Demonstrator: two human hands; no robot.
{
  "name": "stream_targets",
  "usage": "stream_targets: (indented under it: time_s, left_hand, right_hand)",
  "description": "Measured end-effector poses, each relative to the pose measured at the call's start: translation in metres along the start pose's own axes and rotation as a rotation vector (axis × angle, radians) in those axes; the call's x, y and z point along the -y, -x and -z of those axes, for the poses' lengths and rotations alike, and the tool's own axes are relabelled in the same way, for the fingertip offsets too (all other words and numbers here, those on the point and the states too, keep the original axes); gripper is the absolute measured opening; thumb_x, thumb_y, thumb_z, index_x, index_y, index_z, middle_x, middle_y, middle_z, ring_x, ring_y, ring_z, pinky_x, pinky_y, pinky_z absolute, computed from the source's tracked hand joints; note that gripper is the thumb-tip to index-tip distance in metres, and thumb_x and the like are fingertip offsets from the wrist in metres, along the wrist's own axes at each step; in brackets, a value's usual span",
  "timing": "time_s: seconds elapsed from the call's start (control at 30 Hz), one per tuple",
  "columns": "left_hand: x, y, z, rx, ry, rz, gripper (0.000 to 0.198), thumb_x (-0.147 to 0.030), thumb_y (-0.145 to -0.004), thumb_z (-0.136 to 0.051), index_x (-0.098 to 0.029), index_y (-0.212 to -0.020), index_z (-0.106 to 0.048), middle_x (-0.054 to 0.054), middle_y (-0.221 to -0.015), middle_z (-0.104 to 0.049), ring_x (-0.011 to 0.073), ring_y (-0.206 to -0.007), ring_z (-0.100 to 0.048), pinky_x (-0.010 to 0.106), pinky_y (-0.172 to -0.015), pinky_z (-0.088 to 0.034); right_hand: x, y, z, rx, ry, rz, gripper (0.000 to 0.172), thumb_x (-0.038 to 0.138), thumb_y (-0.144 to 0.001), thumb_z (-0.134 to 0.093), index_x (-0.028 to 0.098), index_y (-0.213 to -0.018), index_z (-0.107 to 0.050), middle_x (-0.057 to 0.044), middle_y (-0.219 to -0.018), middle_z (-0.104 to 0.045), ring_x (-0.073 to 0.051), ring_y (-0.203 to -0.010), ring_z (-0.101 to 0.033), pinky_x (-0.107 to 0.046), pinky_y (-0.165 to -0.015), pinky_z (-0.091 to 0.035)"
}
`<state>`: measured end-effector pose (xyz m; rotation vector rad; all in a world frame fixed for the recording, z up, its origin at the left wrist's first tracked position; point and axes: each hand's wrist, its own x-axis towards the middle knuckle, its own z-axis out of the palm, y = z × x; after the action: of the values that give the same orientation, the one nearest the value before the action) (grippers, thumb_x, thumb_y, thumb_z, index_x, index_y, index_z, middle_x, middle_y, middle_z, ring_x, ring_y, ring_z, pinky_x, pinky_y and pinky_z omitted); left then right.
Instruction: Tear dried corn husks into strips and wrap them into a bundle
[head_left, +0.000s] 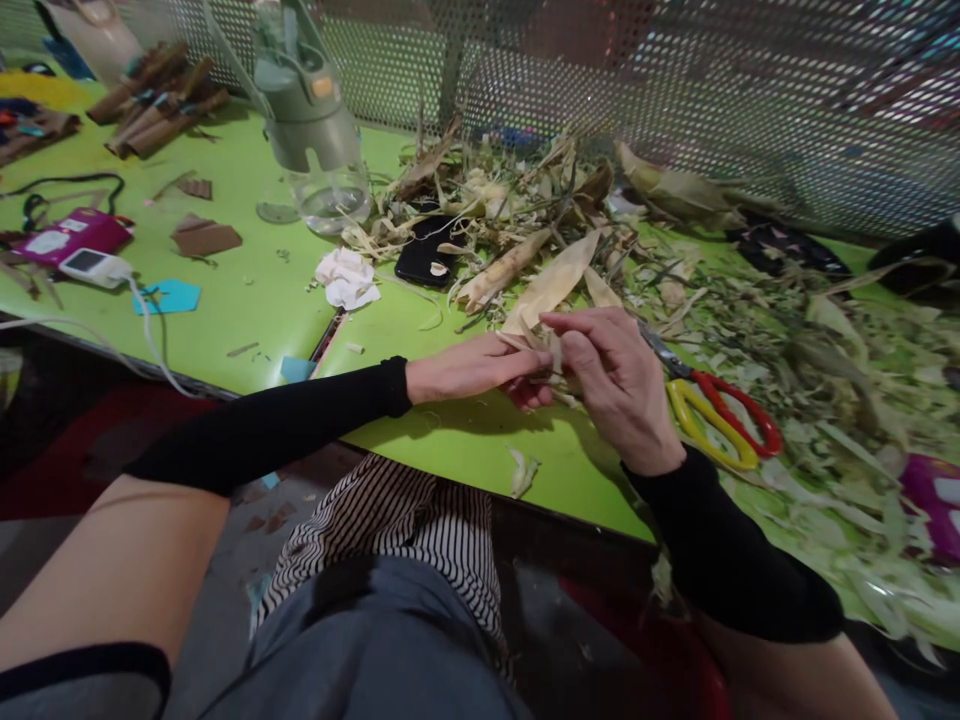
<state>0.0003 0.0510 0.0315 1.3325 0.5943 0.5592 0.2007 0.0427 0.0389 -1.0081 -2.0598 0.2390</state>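
Glossy bright-green tabletop (225,340) spans left to right, backed on far side by grey perforated metal panel (712,110); near side, dim grey floor (231,565), partly hidden dark-red surfaces (90,445) left and right.

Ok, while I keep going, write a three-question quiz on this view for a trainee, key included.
1. Which is nearest the right hand: (a) the water bottle, (b) the scissors or (c) the crumpled tissue?
2. True or false: the left hand and the right hand meet at the pale strips.
3. Fill in: the scissors' handles are red and ____.

Key: 1. b; 2. true; 3. yellow.
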Motion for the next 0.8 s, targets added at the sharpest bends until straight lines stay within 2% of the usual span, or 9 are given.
stream_targets:
  time_s: [0.1,0.17,0.3,0.43,0.53,0.8]
  left_hand:
    - [-0.001,-0.001,-0.002,0.047,-0.085,0.076,0.034,-0.025,-0.107,-0.048,-0.010,-0.085,-0.070,0.006,-0.087,-0.075,0.0094,-0.075,-0.067,0.030,-0.089,-0.059]
    - [-0.002,-0.001,-0.004,0.066,-0.116,0.109,0.034,-0.020,-0.106,-0.048,-0.010,-0.082,-0.069,0.006,-0.084,-0.074,0.0091,-0.074,-0.067,0.029,-0.088,-0.059]
    - [-0.005,0.000,-0.004,0.036,-0.051,0.101,0.033,-0.026,-0.108,-0.049,-0.011,-0.086,-0.068,0.004,-0.082,-0.074,0.0085,-0.072,-0.066,0.027,-0.084,-0.060]
    - [-0.006,0.001,0.000,0.031,0.050,0.066,0.029,-0.033,-0.108,-0.054,-0.011,-0.096,-0.070,0.003,-0.084,-0.074,0.0077,-0.073,-0.067,0.026,-0.082,-0.059]
    - [-0.006,0.001,0.001,0.037,0.065,0.068,0.026,-0.030,-0.108,-0.055,-0.011,-0.099,-0.070,0.003,-0.084,-0.074,0.0071,-0.072,-0.067,0.026,-0.081,-0.058]
    - [-0.007,0.000,0.003,-0.008,0.028,0.030,0.022,-0.024,-0.105,-0.059,-0.010,-0.093,-0.070,0.002,-0.079,-0.073,0.0064,-0.068,-0.064,0.024,-0.077,-0.057]
  right_hand:
    - [-0.001,0.000,-0.002,0.072,-0.006,0.031,0.025,0.046,-0.102,-0.065,0.029,-0.110,-0.080,-0.008,-0.108,-0.075,-0.027,-0.104,-0.071,-0.047,-0.089,-0.059]
    - [-0.001,-0.001,-0.002,0.074,0.002,0.053,0.018,0.042,-0.099,-0.069,0.029,-0.101,-0.081,-0.008,-0.109,-0.077,-0.028,-0.106,-0.072,-0.049,-0.092,-0.058]
    - [0.003,-0.001,0.003,0.042,-0.016,0.094,0.012,0.038,-0.098,-0.070,0.030,-0.093,-0.077,-0.006,-0.105,-0.080,-0.028,-0.104,-0.073,-0.051,-0.096,-0.057]
    - [0.004,0.003,0.008,0.063,-0.170,-0.014,0.022,0.048,-0.102,-0.065,0.028,-0.099,-0.074,-0.005,-0.093,-0.077,-0.023,-0.085,-0.072,-0.041,-0.078,-0.060]
    - [0.003,0.005,0.008,0.081,-0.210,-0.104,0.027,0.050,-0.103,-0.063,0.025,-0.102,-0.073,-0.003,-0.088,-0.074,-0.017,-0.073,-0.069,-0.034,-0.068,-0.057]
    - [0.009,-0.003,0.015,0.075,-0.044,-0.007,0.012,0.038,-0.097,-0.071,0.027,-0.095,-0.075,-0.002,-0.081,-0.076,-0.019,-0.068,-0.069,-0.034,-0.062,-0.056]
